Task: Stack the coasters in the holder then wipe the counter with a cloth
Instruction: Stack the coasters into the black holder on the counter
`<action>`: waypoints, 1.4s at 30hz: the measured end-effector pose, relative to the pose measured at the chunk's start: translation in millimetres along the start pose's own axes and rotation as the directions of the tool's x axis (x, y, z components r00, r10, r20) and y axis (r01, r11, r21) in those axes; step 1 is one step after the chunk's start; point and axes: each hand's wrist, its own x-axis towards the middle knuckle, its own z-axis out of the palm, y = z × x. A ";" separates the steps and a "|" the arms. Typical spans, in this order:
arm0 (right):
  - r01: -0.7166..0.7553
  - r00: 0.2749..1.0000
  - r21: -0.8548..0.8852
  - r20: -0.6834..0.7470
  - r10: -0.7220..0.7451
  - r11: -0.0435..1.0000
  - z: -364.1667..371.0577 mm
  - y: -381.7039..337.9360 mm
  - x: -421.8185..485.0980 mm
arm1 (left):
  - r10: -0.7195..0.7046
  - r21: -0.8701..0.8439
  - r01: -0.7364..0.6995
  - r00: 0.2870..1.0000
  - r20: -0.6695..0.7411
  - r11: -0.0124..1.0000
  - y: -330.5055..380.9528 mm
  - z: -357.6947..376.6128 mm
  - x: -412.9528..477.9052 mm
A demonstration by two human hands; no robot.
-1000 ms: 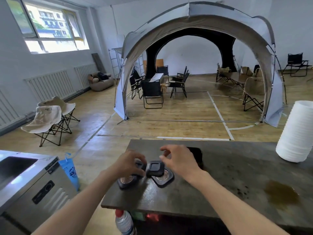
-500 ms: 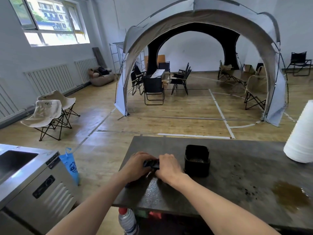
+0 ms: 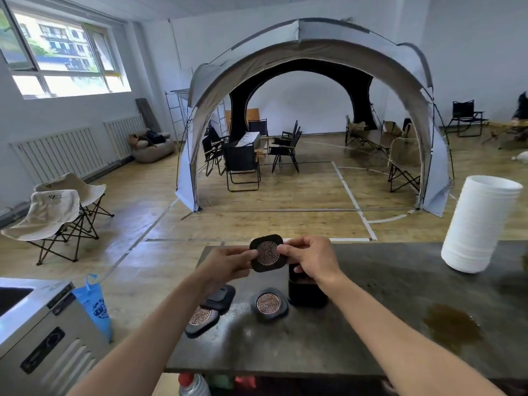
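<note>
A dark square coaster (image 3: 267,253) with a round copper pattern is held upright above the counter, pinched on its left by my left hand (image 3: 225,267) and on its right by my right hand (image 3: 311,260). Below my right hand stands the black coaster holder (image 3: 307,292), partly hidden by that hand. Three more coasters lie flat on the dark counter (image 3: 357,338): one patterned coaster (image 3: 268,304) just left of the holder, another patterned one (image 3: 201,317) near the left edge, and a plain dark one (image 3: 220,295) overlapping it. No cloth is in view.
A brown liquid stain (image 3: 451,324) spreads on the counter's right part. A tall stack of white cups (image 3: 480,224) stands at the far right. A steel unit (image 3: 34,324) and a blue bag (image 3: 95,304) sit left; a bottle (image 3: 194,385) is under the front edge.
Both hands were down on the coasters at the counter's left. They have risen together with one coaster, now held upright above the holder. The remaining coasters lie uncovered.
</note>
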 end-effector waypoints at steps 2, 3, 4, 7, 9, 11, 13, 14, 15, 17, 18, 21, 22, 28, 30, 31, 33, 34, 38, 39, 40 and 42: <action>-0.083 0.996 0.010 -0.032 0.083 0.997 -21.8 -1.7 -0.1 | -0.098 -0.084 0.108 0.988 0.117 0.991 7.2 14.9 7.0; -0.122 0.992 0.026 -0.035 0.123 0.992 -32.5 -1.6 0.3 | -0.120 -0.089 0.135 0.980 0.158 0.987 10.2 23.1 9.9; -0.161 0.986 0.062 -0.025 0.163 0.985 -42.7 -1.3 1.0 | -0.129 -0.064 0.142 0.976 0.175 0.988 12.5 31.4 13.2; -0.249 0.968 0.173 0.013 0.250 0.953 -67.3 -1.2 -0.2 | -0.162 0.044 0.158 0.981 0.108 0.986 15.0 55.8 20.9; -0.271 0.962 0.136 -0.005 0.274 0.953 -77.3 2.5 -1.3 | -0.182 0.117 0.176 0.982 0.045 0.977 13.5 69.5 25.0; -0.294 0.953 0.093 -0.043 0.299 0.951 -80.8 7.3 -2.5 | -0.169 0.221 0.170 0.985 -0.027 0.960 8.9 78.6 30.8; -0.322 0.942 0.039 -0.082 0.324 0.946 -80.8 12.5 -2.0 | -0.149 0.295 0.167 0.985 -0.083 0.941 3.8 82.3 35.4; -0.337 0.937 0.018 -0.095 0.337 0.941 -79.9 14.9 -1.6 | -0.154 0.313 0.178 0.983 -0.098 0.933 1.4 82.0 37.2; -0.352 0.931 0.003 -0.105 0.351 0.936 -78.8 17.6 -0.7 | -0.169 0.329 0.196 0.980 -0.108 0.924 -0.1 80.9 37.5; -0.385 0.917 -0.015 -0.117 0.381 0.923 -76.5 22.6 1.1 | -0.223 0.340 0.249 0.968 -0.114 0.907 -3.4 77.7 38.1; -0.407 0.908 -0.026 -0.121 0.401 0.913 -75.7 24.2 1.7 | -0.250 0.338 0.275 0.961 -0.115 0.900 -5.0 76.1 38.6; -0.471 0.878 -0.051 -0.117 0.464 0.880 -76.1 29.8 3.6 | -0.305 0.363 0.326 0.945 -0.116 0.873 -9.8 74.5 39.6; -0.488 0.870 -0.051 -0.109 0.480 0.872 -76.8 31.7 4.1 | -0.316 0.380 0.336 0.942 -0.116 0.862 -11.1 74.9 40.0; -0.528 0.843 -0.013 -0.127 0.523 0.849 -76.5 45.1 4.9 | -0.316 0.451 0.356 0.935 -0.164 0.819 -24.0 80.8 44.5; -0.530 0.843 -0.039 -0.131 0.521 0.847 -75.2 46.4 5.3 | -0.317 0.443 0.357 0.934 -0.165 0.822 -25.7 81.7 45.4; -0.518 0.852 -0.087 -0.141 0.504 0.851 -74.8 45.7 4.7 | -0.310 0.441 0.351 0.937 -0.165 0.826 -25.9 82.0 44.6; -0.447 0.893 -0.204 -0.149 0.424 0.871 -75.7 44.2 3.2 | -0.286 0.446 0.329 0.944 -0.164 0.832 -25.6 81.0 41.0; -0.387 0.921 -0.263 -0.160 0.356 0.884 -77.0 42.3 2.8 | -0.267 0.450 0.312 0.950 -0.163 0.837 -24.3 78.6 38.4; -0.023 0.979 -0.427 -0.193 -0.066 0.904 -72.7 27.9 -4.2 | -0.077 0.547 0.157 0.983 -0.166 0.823 -16.5 52.3 22.8; 0.072 0.969 -0.458 -0.178 -0.171 0.886 -64.8 22.9 -9.9 | -0.020 0.598 0.120 0.985 -0.171 0.793 -16.6 44.2 16.8; 0.156 0.953 -0.501 -0.150 -0.263 0.851 -54.0 17.7 -16.6 | 0.026 0.660 0.093 0.985 -0.168 0.745 -17.4 37.7 9.6; 0.289 0.919 -0.627 -0.031 -0.393 0.724 -27.6 10.7 -30.4 | 0.067 0.791 0.079 0.986 -0.150 0.607 -24.1 30.5 -4.6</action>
